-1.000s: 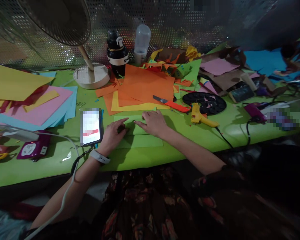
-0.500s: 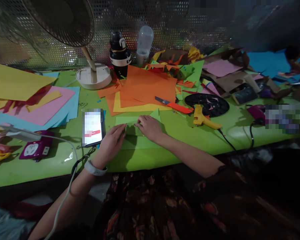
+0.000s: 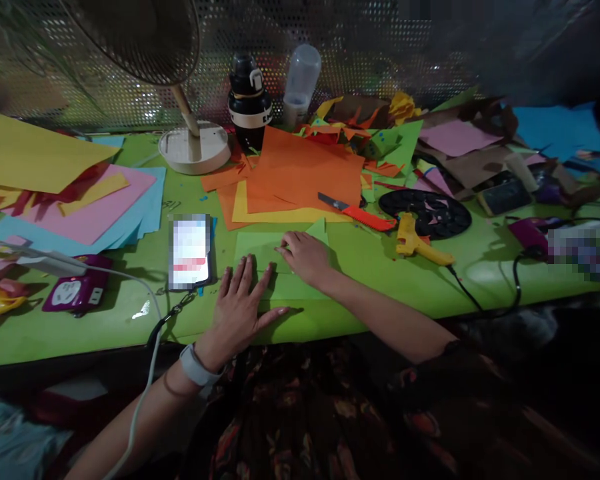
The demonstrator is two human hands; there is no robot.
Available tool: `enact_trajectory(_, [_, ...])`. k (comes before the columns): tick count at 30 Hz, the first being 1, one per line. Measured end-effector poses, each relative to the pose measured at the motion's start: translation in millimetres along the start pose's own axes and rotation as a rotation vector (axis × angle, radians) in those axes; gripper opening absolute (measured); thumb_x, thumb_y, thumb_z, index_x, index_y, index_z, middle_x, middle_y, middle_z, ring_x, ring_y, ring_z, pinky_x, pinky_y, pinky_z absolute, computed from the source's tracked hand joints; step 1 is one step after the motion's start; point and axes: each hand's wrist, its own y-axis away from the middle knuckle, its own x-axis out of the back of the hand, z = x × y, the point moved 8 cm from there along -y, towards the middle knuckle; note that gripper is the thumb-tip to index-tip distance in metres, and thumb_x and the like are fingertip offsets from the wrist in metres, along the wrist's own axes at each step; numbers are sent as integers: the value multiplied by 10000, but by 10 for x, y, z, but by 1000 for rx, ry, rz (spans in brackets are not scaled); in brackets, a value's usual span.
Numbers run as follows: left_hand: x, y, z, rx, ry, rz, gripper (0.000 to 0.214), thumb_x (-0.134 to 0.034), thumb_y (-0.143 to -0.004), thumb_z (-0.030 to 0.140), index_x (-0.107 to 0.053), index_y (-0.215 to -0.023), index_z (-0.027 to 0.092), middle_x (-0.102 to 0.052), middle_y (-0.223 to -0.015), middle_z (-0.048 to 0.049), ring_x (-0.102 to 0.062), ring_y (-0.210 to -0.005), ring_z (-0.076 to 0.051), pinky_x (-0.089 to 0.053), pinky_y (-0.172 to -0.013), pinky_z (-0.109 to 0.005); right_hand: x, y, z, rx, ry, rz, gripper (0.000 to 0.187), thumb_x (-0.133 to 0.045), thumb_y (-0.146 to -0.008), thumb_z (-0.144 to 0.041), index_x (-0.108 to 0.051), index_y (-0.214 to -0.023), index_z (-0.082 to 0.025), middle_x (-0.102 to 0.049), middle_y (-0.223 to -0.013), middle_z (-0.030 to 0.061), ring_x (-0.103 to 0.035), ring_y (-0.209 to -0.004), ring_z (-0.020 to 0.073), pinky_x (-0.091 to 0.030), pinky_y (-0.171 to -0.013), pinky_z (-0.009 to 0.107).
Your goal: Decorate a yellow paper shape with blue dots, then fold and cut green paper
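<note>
On the green-covered table lies a light green sheet of paper [image 3: 300,287], with a crease or fold edge running across it. My left hand [image 3: 240,303] is spread flat, fingers apart, over the sheet's lower left part and the table, holding nothing. Curled on the upper part of the sheet is my right hand [image 3: 305,257], thumb and forefinger pinched together at the paper; the exact grip is partly hidden. Just left of my left hand is a lit phone [image 3: 190,253] on a strap.
Behind the sheet lie orange paper [image 3: 305,170] and a red-handled cutter [image 3: 365,217]. A yellow glue gun [image 3: 420,243] rests by a black tray [image 3: 445,213]. A fan [image 3: 195,147], a black bottle [image 3: 250,107] and a purple power adapter [image 3: 80,283] stand around; coloured sheets [image 3: 45,153] lie left.
My left hand has let go of the paper's fold, drawn back toward me and spread flat. My right hand stays on the sheet. The view has shifted slightly.
</note>
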Motion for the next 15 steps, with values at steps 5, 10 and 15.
enact_trajectory(5, [-6,11,6,7,-35,-18,834,-404,-872,701,-282,-1534,208,-212,-1609,-175,-160,-1483,-351,-145,-1185,-560,1,-1,-2,-2,11,-6,151,-507,-983,-305,-589,-986,-178,-673,-954,69,-617,-889,206,-486,-741,347])
enact_trajectory(10, [2,23,36,3,-82,-20,837,-372,-884,698,-302,-1525,163,-206,-1594,-223,-172,-1478,-363,-137,-1175,-582,11,7,-7,-5,6,-7,144,-494,-989,-289,-590,-977,-182,-671,-955,64,-618,-879,189,-484,-738,332])
enact_trajectory(15, [0,38,47,13,-93,-14,860,-368,-881,703,-315,-1516,125,-231,-1580,-243,-189,-1471,-376,-141,-1167,-599,25,8,-8,-12,21,-15,149,-500,-986,-302,-587,-990,-180,-678,-972,69,-617,-909,201,-482,-753,342])
